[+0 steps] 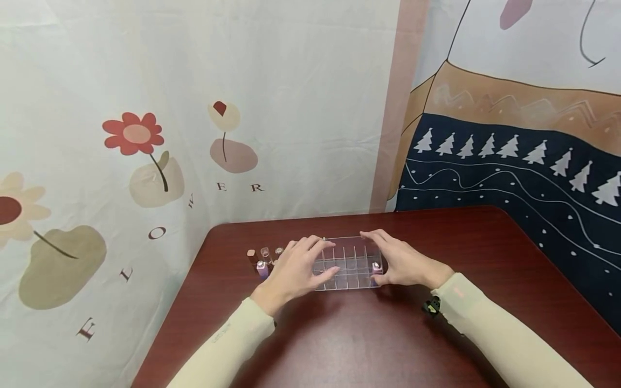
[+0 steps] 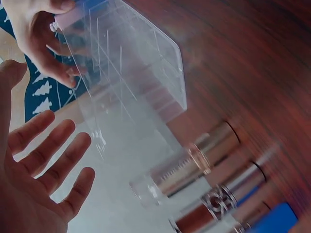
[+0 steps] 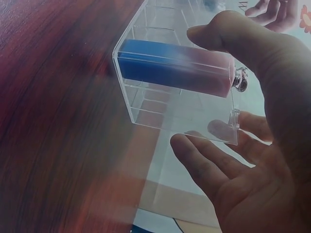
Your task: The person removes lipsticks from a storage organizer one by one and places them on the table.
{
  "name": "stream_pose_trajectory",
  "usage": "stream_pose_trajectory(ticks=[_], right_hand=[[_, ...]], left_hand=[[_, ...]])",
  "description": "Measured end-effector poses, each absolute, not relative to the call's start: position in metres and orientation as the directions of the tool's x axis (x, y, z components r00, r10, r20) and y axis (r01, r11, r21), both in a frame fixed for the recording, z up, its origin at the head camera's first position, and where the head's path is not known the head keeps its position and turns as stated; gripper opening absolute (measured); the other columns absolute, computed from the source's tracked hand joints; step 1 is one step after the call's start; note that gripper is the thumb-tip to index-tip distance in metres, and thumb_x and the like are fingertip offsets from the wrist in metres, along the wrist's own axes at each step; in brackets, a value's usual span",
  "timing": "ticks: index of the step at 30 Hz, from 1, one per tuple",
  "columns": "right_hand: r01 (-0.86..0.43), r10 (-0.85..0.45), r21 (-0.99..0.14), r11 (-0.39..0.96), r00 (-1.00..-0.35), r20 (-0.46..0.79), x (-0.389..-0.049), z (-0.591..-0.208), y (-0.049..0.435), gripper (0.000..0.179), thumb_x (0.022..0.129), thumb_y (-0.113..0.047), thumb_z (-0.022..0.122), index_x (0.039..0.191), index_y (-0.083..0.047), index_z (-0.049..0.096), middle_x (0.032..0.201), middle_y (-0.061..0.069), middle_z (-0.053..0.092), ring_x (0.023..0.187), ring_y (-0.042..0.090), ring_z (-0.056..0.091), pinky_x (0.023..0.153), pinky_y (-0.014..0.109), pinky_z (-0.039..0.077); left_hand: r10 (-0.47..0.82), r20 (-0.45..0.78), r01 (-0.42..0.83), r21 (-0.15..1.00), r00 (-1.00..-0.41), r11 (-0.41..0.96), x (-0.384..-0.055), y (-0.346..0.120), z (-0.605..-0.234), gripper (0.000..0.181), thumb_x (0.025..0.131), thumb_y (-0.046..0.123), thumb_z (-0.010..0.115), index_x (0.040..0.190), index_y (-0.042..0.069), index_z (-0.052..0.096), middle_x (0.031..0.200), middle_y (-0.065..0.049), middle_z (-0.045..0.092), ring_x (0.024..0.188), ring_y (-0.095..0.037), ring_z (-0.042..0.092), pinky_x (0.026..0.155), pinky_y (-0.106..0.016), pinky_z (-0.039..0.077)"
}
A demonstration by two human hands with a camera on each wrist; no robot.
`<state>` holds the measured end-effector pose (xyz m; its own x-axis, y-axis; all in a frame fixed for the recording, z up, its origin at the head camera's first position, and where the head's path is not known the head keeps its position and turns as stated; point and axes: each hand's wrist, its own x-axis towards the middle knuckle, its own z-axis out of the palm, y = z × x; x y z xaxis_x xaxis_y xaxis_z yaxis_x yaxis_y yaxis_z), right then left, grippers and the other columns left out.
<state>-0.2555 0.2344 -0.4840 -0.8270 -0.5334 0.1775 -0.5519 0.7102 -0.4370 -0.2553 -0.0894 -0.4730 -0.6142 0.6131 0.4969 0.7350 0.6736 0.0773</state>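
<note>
A clear plastic compartment organizer (image 1: 346, 264) stands on the table. My right hand (image 1: 405, 261) spans its right end, thumb toward the front and fingers toward the back, spread and loosely bent. A square lipstick-like tube (image 3: 175, 70), fading from blue to pink with a silvery ornament on top, stands in a front compartment at that end, close to the right thumb. At the organizer's left end hovers my left hand (image 1: 301, 267), fingers spread and holding nothing; in the left wrist view it is apart from the clear wall. Firm contact by the right fingers is unclear.
Left of the organizer stand several lip tubes: a brown one (image 1: 252, 255), a clear-ended one with gold (image 2: 194, 162), a dark red one with a silver emblem (image 2: 218, 200) and a purple-blue one (image 1: 262, 269). Behind the reddish-brown table (image 1: 330, 345) hangs a printed cloth (image 1: 310, 108).
</note>
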Motion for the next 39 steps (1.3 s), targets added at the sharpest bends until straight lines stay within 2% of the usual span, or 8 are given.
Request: stream_pose_trajectory(ticks=[19,30,39], right_hand=[[-0.59,-0.558,-0.413,0.694,-0.803,0.21,-0.26,-0.487,0.237,0.118,0.079,-0.022,0.108,0.175,-0.002,0.043,0.162,0.022,0.06,0.134,0.038,0.073,0.117,0.061,0.063],[-0.6,-0.562,-0.436,0.671,-0.795,0.23,-0.261,-0.488,0.239,0.117,0.078,-0.018,0.11,0.174,-0.004,0.046,0.162,0.018,0.063,0.139,0.038,0.073,0.119,0.062,0.062],[-0.608,-0.569,-0.436,0.663,-0.789,0.234,-0.262,-0.489,0.242,0.119,0.076,-0.016,0.111,0.174,-0.007,0.044,0.162,0.014,0.063,0.137,0.034,0.074,0.118,0.058,0.063]], left_hand=[[0.677,0.46,0.792,0.103,-0.574,0.602,-0.255,-0.039,-0.476,0.054,0.103,0.056,0.085,0.142,0.02,0.077,0.127,-0.002,0.082,0.111,-0.021,0.082,0.092,-0.04,0.069],[0.686,0.416,0.785,0.127,-0.597,0.607,-0.257,-0.021,-0.483,0.051,0.104,0.056,0.085,0.138,0.019,0.078,0.125,-0.003,0.083,0.107,-0.019,0.083,0.093,-0.037,0.069],[0.677,0.376,0.759,0.128,-0.633,0.639,-0.257,-0.008,-0.486,0.048,0.107,0.059,0.08,0.138,0.021,0.078,0.124,0.003,0.083,0.109,-0.014,0.084,0.095,-0.034,0.069]])
